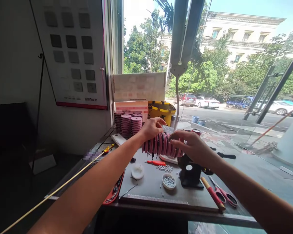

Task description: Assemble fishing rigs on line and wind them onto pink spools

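Note:
A row of pink ring-shaped spools (158,144) with dark bands and small dark metal bits hangs side by side in front of me. Above its left part is my left hand (153,127), fingers bent and thumb drawn in as if pinching; whatever lies between the fingertips is too small to make out. My right hand (188,143) reaches over the row's right end, fingertips closed together close against the spools; what they grip cannot be made out. A black hand-cranked device (190,174) stands under my right hand, partly hidden by it.
Beads fill a small white dish (169,182), with loose beads (165,168) behind it. A white lid (137,171), orange-handled tool (156,162), scissors (225,194) and red-wrapped stick (213,195) lie around. Stacked pink spools (136,125) and a yellow bucket (160,110) stand behind; a thin rod (63,186) crosses left.

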